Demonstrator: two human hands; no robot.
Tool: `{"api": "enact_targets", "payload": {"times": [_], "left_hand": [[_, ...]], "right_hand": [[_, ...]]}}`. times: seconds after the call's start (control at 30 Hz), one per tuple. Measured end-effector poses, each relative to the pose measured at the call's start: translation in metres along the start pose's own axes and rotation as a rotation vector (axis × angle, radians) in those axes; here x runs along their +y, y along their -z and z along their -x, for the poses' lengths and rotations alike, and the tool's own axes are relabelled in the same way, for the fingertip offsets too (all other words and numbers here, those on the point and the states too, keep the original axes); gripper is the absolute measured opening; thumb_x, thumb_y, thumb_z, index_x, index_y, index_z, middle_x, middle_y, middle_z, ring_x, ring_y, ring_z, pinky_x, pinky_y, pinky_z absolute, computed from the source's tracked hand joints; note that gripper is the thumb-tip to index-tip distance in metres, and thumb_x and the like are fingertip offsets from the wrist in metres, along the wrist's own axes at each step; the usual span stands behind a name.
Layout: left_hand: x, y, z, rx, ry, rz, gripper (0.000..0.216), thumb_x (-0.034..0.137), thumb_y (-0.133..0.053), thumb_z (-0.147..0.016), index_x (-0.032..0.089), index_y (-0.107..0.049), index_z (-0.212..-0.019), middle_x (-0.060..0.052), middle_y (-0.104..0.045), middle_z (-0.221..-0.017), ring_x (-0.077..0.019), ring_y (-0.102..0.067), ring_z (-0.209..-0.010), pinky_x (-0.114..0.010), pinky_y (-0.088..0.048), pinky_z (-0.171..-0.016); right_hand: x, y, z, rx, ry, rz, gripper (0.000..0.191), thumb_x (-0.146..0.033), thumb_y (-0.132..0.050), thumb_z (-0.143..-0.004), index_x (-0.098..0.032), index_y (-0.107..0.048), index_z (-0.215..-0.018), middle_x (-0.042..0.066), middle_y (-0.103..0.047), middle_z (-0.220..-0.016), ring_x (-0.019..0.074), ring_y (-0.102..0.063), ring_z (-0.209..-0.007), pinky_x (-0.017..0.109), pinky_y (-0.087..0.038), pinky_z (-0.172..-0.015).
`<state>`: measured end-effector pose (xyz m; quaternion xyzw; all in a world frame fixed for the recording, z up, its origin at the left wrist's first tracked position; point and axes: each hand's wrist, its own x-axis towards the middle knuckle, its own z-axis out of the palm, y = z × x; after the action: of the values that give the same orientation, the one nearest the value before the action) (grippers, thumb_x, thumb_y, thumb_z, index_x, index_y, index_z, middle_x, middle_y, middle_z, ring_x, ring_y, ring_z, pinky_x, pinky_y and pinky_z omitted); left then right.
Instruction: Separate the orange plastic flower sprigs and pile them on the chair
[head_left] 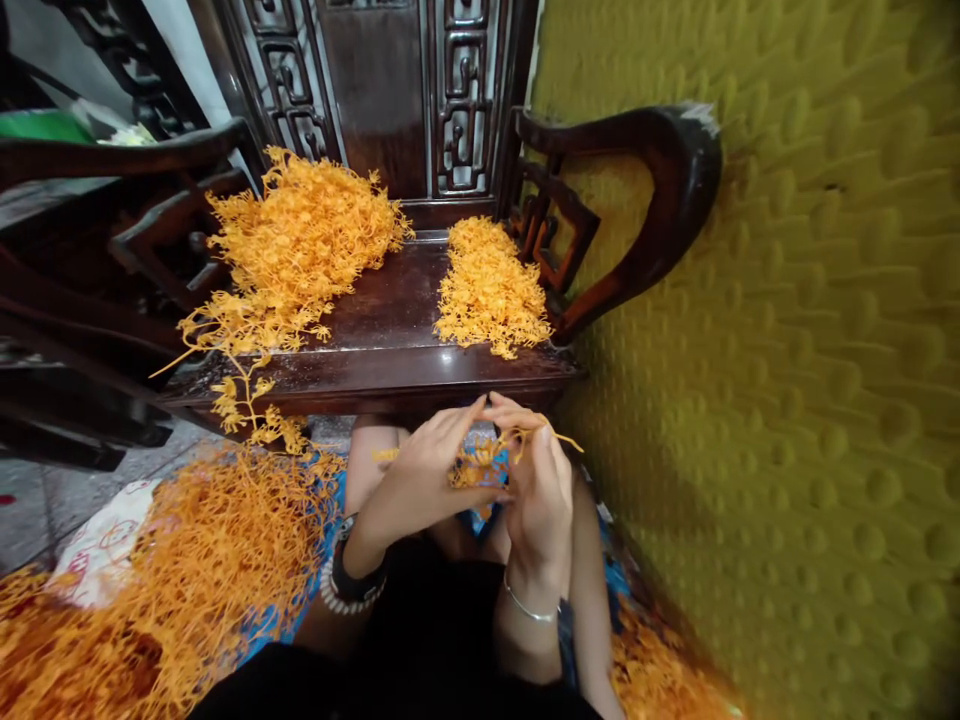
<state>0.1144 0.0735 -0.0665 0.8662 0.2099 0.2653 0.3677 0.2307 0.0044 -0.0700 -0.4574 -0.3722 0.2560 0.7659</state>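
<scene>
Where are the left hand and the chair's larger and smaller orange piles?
Left hand (437,452), head view: back of the hand.
Larger pile (306,238), head view: middle of the heap.
Smaller pile (491,290), head view: middle of its top.

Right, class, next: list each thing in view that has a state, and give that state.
Left hand: curled, fingertips close to the right's
Right hand: curled, holding an orange sprig
Left pile: loosely heaped, one stem overhanging the seat
Right pile: lower, more compact
Chair: upright, bearing both piles
Floor strands: tangled, spread out
White bag: crumpled, partly covered
</scene>
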Motion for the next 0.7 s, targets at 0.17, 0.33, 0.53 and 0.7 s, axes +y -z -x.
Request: {"api": "enact_targets", "payload": {"times": [0.17,0.33,0.53,0.7], "left_hand": [[-0.012,0.0,0.003,0.142,0.063,0.033,0.018,0.031,-0.056,-0.092,0.02,-0.07,-0.088,-0.004,-0.072,-0.092,-0.0185,-0.065,-0.086,-0.032,-0.048,-0.083],[-0.004,0.009,0.007,0.146,0.019,0.124,0.03,0.03,-0.054,-0.093,0.017,-0.063,-0.067,-0.001,-0.065,-0.069,-0.0144,-0.058,-0.066,-0.026,-0.044,-0.066],[0.01,0.02,0.019,0.359,0.025,0.003,0.031,0.029,-0.049,-0.094,0.019,-0.056,-0.066,0.001,-0.059,-0.065,-0.0142,-0.055,-0.067,-0.039,-0.041,-0.101],[0.018,0.026,0.034,0.465,0.156,0.176,0.03,0.029,-0.047,-0.095,0.019,-0.061,-0.072,-0.001,-0.067,-0.081,-0.0186,-0.061,-0.096,-0.038,-0.04,-0.106]], "right_hand": [[0.003,0.0,-0.002,-0.011,-0.048,0.128,0.037,-0.042,-0.034,-0.099,-0.022,-0.063,-0.106,0.006,-0.069,-0.102,0.02,-0.063,-0.103,0.039,-0.047,-0.094],[-0.002,-0.001,-0.005,-0.009,-0.176,0.19,0.038,-0.05,-0.038,-0.096,-0.025,-0.058,-0.117,-0.002,-0.061,-0.069,0.0126,-0.053,-0.053,0.024,-0.043,-0.048],[-0.01,-0.008,-0.001,-0.109,-0.266,0.138,0.036,-0.048,-0.042,-0.094,-0.019,-0.059,-0.082,-0.003,-0.048,-0.059,0.0096,-0.042,-0.048,0.021,-0.031,-0.042],[-0.015,-0.009,0.005,-0.393,-0.176,0.168,0.023,-0.038,-0.054,-0.09,-0.02,-0.051,-0.077,-0.004,-0.044,-0.064,0.0091,-0.04,-0.054,0.022,-0.032,-0.049]]}}
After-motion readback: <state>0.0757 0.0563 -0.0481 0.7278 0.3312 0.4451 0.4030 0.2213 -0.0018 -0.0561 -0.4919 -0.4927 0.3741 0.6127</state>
